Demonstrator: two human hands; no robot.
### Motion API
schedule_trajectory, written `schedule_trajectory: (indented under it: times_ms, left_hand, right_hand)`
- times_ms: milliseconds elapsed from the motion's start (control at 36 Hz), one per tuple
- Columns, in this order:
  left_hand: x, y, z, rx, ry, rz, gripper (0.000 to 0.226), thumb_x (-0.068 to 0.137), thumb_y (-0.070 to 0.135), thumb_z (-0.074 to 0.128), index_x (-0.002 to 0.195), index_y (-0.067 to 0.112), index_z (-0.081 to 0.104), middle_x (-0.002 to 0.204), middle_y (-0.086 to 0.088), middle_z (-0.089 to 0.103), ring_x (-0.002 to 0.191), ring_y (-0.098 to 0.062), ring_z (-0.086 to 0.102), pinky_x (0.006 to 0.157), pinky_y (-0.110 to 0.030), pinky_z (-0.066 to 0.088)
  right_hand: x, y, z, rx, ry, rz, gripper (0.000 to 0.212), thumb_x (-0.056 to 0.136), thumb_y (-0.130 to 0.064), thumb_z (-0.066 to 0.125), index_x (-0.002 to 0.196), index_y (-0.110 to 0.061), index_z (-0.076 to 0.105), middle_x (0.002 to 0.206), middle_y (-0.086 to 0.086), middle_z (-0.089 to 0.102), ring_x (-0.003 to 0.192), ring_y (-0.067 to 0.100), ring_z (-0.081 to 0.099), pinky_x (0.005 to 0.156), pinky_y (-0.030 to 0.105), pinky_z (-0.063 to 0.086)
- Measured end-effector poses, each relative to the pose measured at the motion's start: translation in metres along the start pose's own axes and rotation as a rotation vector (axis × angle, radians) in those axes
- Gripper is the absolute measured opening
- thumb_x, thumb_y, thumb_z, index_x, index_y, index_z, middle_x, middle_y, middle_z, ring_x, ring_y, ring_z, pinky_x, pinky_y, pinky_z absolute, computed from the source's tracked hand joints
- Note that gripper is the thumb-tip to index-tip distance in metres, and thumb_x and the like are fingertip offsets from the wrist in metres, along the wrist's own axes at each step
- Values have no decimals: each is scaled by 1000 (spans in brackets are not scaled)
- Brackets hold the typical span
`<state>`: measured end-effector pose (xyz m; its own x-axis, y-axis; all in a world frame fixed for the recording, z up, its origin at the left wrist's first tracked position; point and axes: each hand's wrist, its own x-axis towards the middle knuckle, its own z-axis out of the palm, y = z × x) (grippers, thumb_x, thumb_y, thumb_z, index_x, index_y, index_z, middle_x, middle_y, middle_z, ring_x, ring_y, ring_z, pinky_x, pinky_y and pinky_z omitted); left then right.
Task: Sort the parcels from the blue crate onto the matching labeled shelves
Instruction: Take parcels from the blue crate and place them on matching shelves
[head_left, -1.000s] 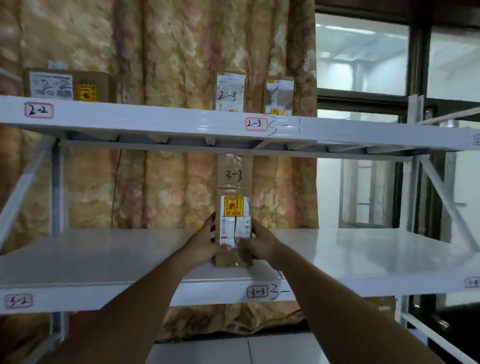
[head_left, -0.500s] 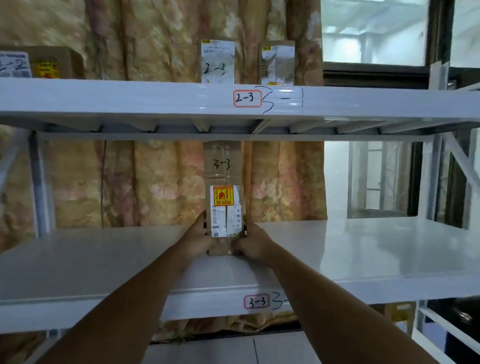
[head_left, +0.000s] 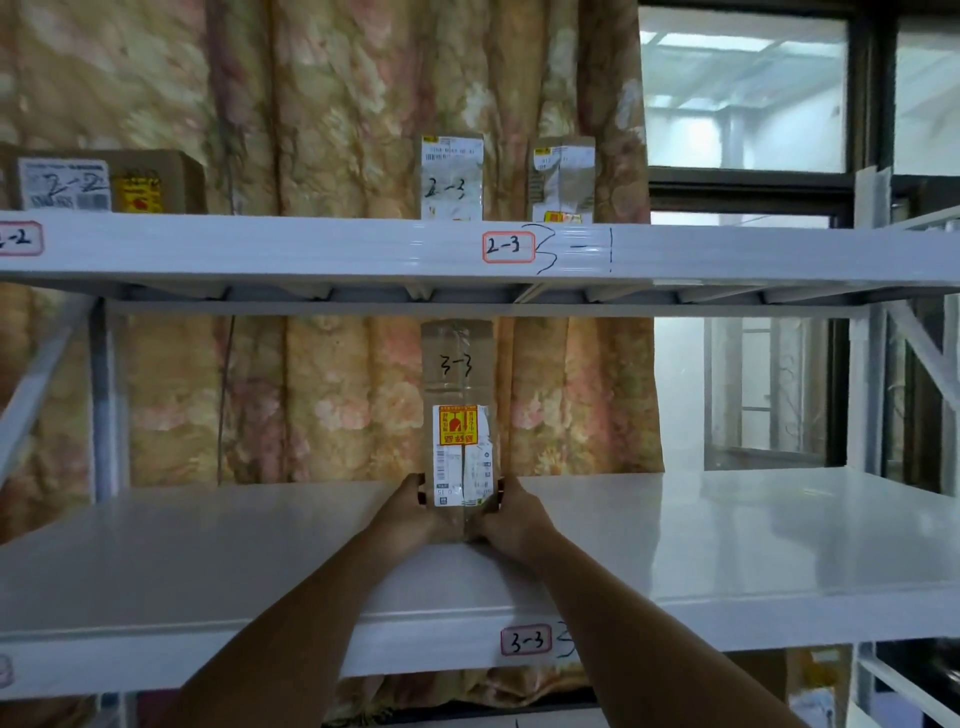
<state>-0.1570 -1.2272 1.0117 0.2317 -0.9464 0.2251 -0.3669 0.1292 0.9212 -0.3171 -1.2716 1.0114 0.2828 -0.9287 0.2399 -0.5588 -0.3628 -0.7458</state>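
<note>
A tall, narrow cardboard parcel (head_left: 457, 400) marked "3-3", with a yellow-red sticker and a white shipping label, stands upright on the white lower shelf (head_left: 727, 535). My left hand (head_left: 410, 512) grips its lower left side and my right hand (head_left: 511, 517) its lower right side. The shelf's front edge carries a red-framed "3-3" label (head_left: 525, 640), just below and right of the parcel. The blue crate is out of view.
The upper shelf (head_left: 311, 244) bears a "2-3" label (head_left: 508, 247), with two upright parcels (head_left: 452, 179) (head_left: 562, 182) above it. A brown box marked "2-2" (head_left: 104, 182) sits at the far left. A floral curtain hangs behind; windows are at right.
The parcel has been pushed further back on the lower shelf, with both hands still on it. The camera view has shifted, now tilted slightly down again.
</note>
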Motion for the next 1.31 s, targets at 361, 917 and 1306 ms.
schedule_trajectory:
  times_ms: [361, 917, 1306]
  left_hand:
    - [-36, 9, -2, 431, -67, -31, 57, 92, 21, 72, 140, 8, 44, 139, -12, 59, 122, -29, 58, 91, -32, 49]
    - [-239, 73, 33, 1262, -32, 104, 57, 106, 56, 28, 147, 20, 47, 150, -10, 48, 133, -32, 49, 116, -46, 30]
    - [-411, 125, 75, 1238, -28, 24, 54, 104, 53, 28, 145, 22, 47, 149, -7, 50, 135, -29, 47, 114, -45, 30]
  right_hand:
    - [-40, -17, -10, -193, -5, 72, 63, 88, -44, 74, 136, -11, 52, 134, 12, 61, 122, 29, 59, 97, 35, 49]
    - [-238, -11, -87, -832, 7, -121, 50, 103, -53, 39, 140, -23, 55, 138, 6, 60, 126, 28, 56, 101, 41, 43]
    - [-407, -12, -162, -867, -7, -92, 57, 104, -56, 34, 147, -23, 47, 144, 6, 57, 131, 29, 52, 105, 42, 40]
